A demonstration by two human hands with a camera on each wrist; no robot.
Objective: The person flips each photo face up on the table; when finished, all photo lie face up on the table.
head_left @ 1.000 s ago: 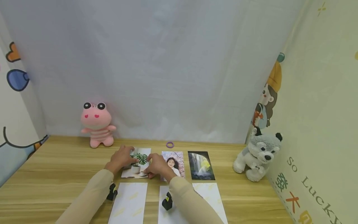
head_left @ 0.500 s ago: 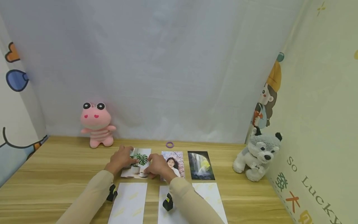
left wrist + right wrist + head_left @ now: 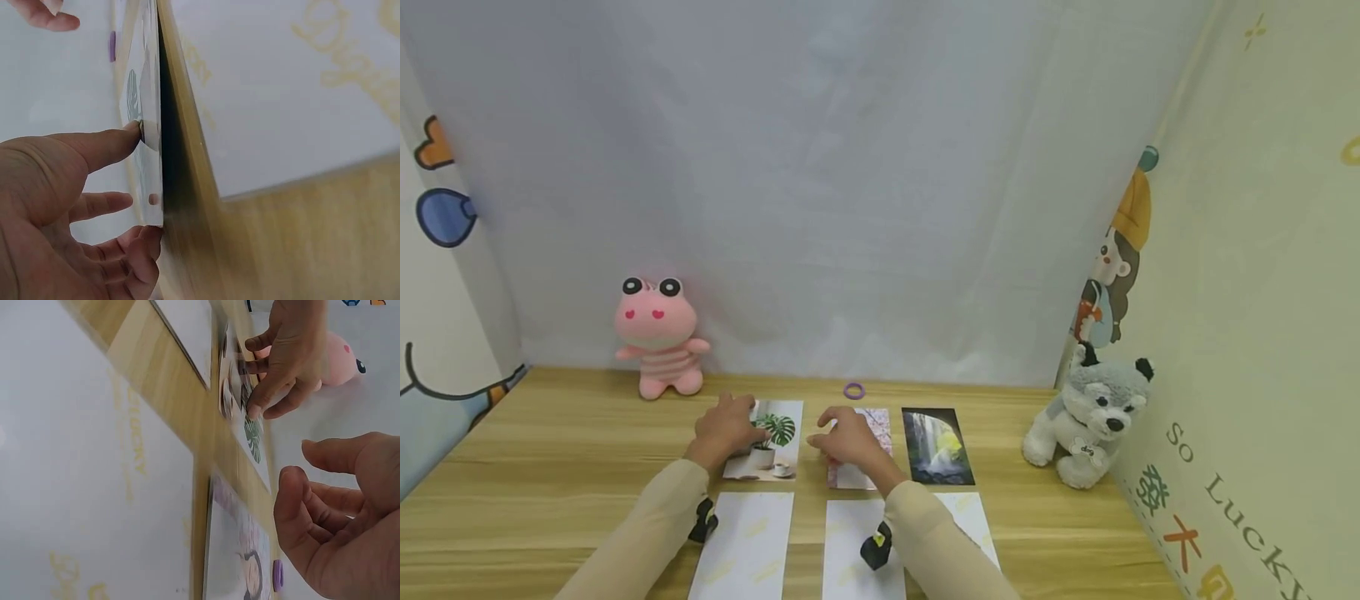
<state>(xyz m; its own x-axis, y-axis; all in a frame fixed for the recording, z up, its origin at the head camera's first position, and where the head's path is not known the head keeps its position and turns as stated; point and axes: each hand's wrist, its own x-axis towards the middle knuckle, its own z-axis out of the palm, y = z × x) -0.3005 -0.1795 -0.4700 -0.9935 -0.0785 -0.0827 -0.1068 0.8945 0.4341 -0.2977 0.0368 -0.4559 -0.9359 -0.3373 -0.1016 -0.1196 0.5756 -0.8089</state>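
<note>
A potted-plant photo card (image 3: 784,437) lies at the left of a row in the head view. My left hand (image 3: 724,431) grips its left side; in the left wrist view the thumb (image 3: 119,145) presses the face and other fingers curl at the edge. My right hand (image 3: 850,439) hovers over the portrait photo card (image 3: 880,423), covering much of it. Nothing is between its loosely bent fingers in the right wrist view, where the portrait card (image 3: 240,547) lies below them. A waterfall photo card (image 3: 936,446) completes the row at right.
White boards with yellow lettering, such as the left one (image 3: 748,542), lie nearer me, partly under the forearms. A purple ring (image 3: 846,391) sits behind the cards. A pink plush toy (image 3: 658,329) stands back left, a grey plush dog (image 3: 1086,421) at right.
My right hand has left the plant card's right edge and moved right, over the portrait card. The left hand stays at the plant card, which has hardly moved.
</note>
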